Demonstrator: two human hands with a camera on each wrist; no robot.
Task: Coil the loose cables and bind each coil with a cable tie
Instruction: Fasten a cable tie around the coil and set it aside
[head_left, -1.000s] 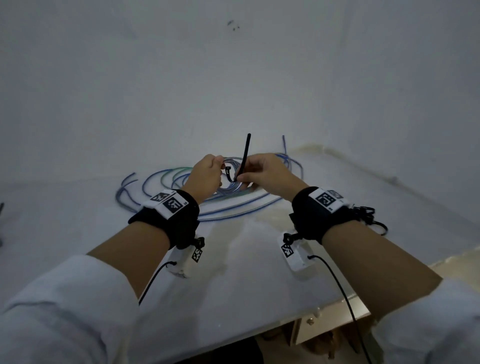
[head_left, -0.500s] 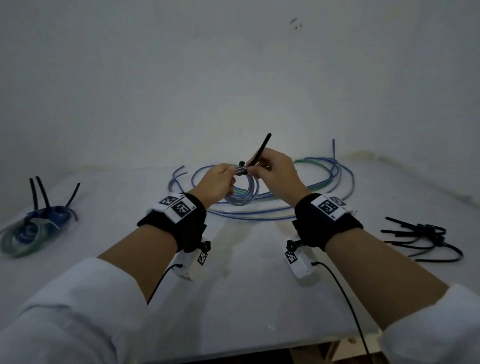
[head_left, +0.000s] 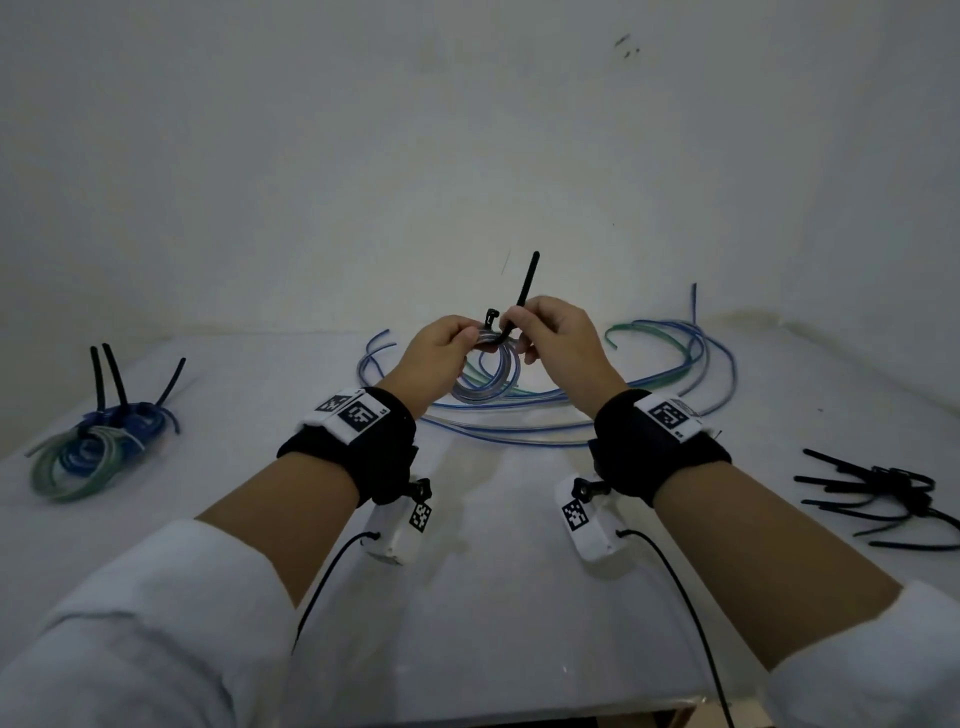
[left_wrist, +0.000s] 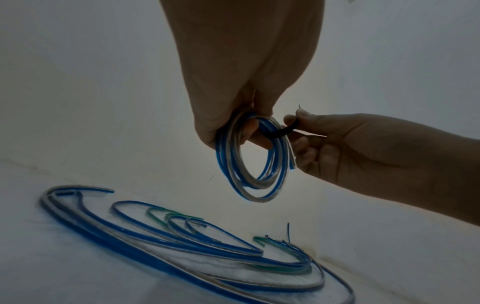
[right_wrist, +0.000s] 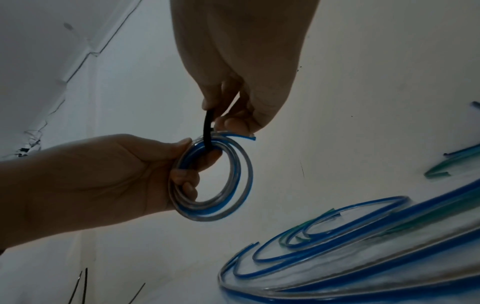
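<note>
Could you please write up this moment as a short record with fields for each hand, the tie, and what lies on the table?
left hand: grips the small blue-and-clear coil, held above the table
right hand: pinches the black cable tie
tie state: passes round the coil; tail points up
table left: bound coils
table middle: loose cables
table right: spare ties

The left hand (head_left: 441, 348) covers part of the coil (head_left: 488, 382). The tie (head_left: 519, 301) goes between the right hand's (head_left: 561, 345) fingers, maybe looped underneath. Spare ties (head_left: 883, 499) run off the edge.
</note>
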